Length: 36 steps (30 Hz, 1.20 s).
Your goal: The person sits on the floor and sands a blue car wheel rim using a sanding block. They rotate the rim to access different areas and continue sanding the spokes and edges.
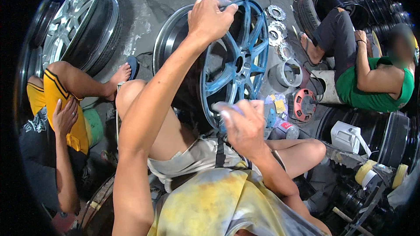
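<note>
A blue-faced multi-spoke car wheel rim stands upright in front of me, its barrel bare metal and dark inside. My left hand is closed over the top of its edge; a small grey piece shows by the fingers, its kind unclear. Near the lower left edge of the blue face, my right hand is closed on a pale folded piece, perhaps sandpaper. Motion smears that hand somewhat, and I cannot tell whether the piece touches the wheel.
A silver wheel stands left, near a person in yellow shorts. Another person in a green top sits right. Metal rings, a grey round container, a red reel-like object and a can lie right of the wheel.
</note>
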Each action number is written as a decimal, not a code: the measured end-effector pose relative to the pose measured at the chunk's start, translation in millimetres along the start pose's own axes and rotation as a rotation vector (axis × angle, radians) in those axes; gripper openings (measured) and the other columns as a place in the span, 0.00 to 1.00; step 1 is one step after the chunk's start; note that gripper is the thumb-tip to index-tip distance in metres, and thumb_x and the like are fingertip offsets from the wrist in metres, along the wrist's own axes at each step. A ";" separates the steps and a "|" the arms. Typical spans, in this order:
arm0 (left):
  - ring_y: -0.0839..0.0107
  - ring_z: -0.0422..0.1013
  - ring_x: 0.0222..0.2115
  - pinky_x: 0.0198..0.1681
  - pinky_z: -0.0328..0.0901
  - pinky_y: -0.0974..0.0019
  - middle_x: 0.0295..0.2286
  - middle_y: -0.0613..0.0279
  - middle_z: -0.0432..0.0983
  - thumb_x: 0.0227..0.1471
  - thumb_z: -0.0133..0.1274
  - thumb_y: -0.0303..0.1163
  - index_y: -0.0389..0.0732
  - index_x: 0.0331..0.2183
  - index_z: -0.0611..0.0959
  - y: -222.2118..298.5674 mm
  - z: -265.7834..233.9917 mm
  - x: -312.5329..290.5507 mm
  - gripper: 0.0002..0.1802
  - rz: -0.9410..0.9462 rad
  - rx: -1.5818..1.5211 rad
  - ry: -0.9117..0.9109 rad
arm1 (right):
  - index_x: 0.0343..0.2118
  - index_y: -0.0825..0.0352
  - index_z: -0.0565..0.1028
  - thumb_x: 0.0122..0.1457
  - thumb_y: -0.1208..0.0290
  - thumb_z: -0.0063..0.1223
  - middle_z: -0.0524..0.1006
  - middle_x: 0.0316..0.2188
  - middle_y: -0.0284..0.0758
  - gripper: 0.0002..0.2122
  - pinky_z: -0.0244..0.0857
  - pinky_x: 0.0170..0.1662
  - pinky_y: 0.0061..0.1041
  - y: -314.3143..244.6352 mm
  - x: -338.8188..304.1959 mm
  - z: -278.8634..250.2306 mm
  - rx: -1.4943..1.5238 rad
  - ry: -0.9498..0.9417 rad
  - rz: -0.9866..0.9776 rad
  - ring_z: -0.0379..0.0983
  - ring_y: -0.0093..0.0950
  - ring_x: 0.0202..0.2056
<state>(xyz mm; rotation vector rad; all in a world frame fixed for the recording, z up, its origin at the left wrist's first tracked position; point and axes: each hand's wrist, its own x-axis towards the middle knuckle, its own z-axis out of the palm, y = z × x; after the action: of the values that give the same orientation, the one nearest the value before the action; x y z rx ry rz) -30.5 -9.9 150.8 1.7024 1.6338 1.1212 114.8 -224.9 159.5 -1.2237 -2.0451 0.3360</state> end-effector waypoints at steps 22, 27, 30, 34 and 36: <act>0.61 0.78 0.28 0.36 0.69 0.58 0.25 0.49 0.81 0.53 0.61 0.50 0.35 0.39 0.88 -2.7 3.2 -7.0 0.26 0.096 0.076 0.044 | 0.42 0.62 0.82 0.54 0.75 0.64 0.72 0.30 0.34 0.12 0.61 0.37 0.33 50.9 26.9 -10.1 -0.029 -0.265 -0.142 0.72 0.32 0.33; 0.59 0.77 0.28 0.37 0.69 0.58 0.25 0.49 0.80 0.53 0.60 0.49 0.34 0.40 0.88 -4.0 6.4 -7.2 0.26 0.121 0.079 0.056 | 0.42 0.63 0.82 0.53 0.76 0.65 0.74 0.31 0.36 0.12 0.69 0.38 0.35 55.7 32.3 -9.4 0.167 -0.277 -0.085 0.75 0.36 0.34; 0.57 0.77 0.29 0.37 0.69 0.57 0.26 0.49 0.80 0.54 0.60 0.49 0.35 0.40 0.89 -1.4 9.4 -4.0 0.25 0.117 0.106 0.056 | 0.41 0.64 0.82 0.52 0.77 0.65 0.75 0.31 0.37 0.12 0.70 0.38 0.35 56.1 30.4 0.2 0.214 -0.225 -0.114 0.75 0.37 0.33; 0.56 0.76 0.26 0.36 0.68 0.55 0.23 0.49 0.78 0.54 0.60 0.48 0.35 0.40 0.89 -7.3 14.2 -5.8 0.25 0.162 0.096 0.092 | 0.40 0.66 0.81 0.49 0.81 0.63 0.75 0.31 0.38 0.13 0.68 0.36 0.35 47.1 30.9 11.2 0.184 -0.166 -0.213 0.74 0.38 0.33; 0.56 0.76 0.26 0.36 0.68 0.55 0.23 0.48 0.78 0.54 0.60 0.48 0.33 0.40 0.88 -9.2 12.6 -4.9 0.26 0.167 0.100 0.097 | 0.41 0.68 0.80 0.47 0.82 0.61 0.74 0.31 0.38 0.15 0.68 0.37 0.35 58.0 27.9 5.2 0.086 -0.229 -0.234 0.74 0.37 0.34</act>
<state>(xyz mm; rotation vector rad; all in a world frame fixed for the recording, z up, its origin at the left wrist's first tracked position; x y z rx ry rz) -24.6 -11.3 135.6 1.9045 1.6557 1.2365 141.3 -170.7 136.5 -0.9167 -2.3167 0.4632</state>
